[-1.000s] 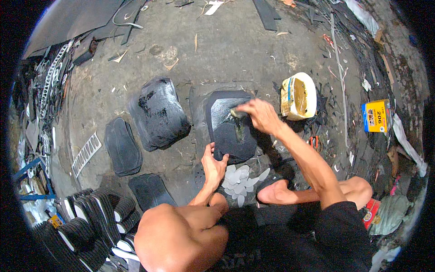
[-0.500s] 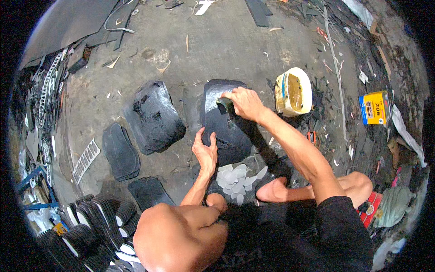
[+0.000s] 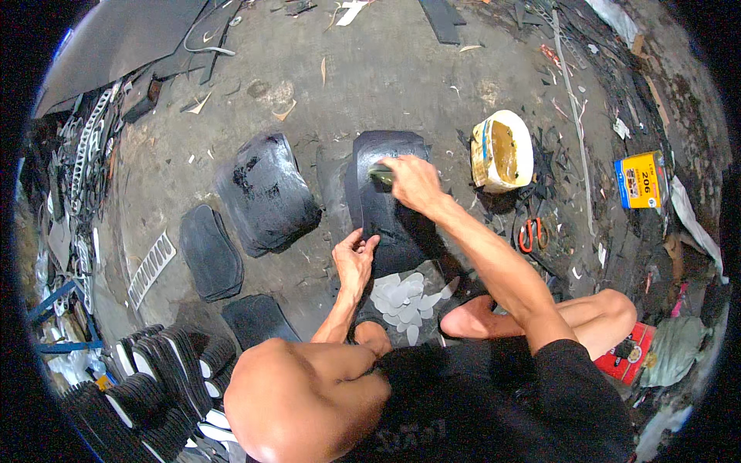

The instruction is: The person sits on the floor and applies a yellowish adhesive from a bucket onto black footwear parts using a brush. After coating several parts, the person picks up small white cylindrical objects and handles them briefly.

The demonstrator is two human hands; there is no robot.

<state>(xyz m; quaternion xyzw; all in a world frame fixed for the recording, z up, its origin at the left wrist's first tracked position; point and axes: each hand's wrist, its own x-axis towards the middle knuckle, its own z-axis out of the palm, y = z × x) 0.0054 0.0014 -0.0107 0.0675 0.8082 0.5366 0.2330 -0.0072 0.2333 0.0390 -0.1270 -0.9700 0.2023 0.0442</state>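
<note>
A dark sheet (image 3: 397, 224) lies on the floor in front of me, its far part shiny and wet-looking. My right hand (image 3: 417, 185) grips a small, flat greenish spreader (image 3: 380, 174) against the sheet's upper middle; the fingers hide part of it. My left hand (image 3: 353, 264) pinches the sheet's left edge, lower down, between thumb and fingers. To the right stands a white tub (image 3: 522, 154) holding a yellowish-brown liquid (image 3: 504, 147), with drips down its side. Another glossy black sheet (image 3: 270, 197) lies to the left.
Grey oval pieces (image 3: 403, 302) are heaped between my feet. Stacked black sole-shaped pieces (image 3: 210, 258) and a slotted white strip (image 3: 153, 270) lie left. Orange-handled scissors (image 3: 529, 236) and a yellow-blue can (image 3: 642, 182) are right. Rows of black soles (image 3: 150, 386) fill the lower left.
My left hand has gone from open thumb and fingers beside the sheet to pinching its edge, slightly lower. The spreader has moved a little over the sheet, staying in my right hand.
</note>
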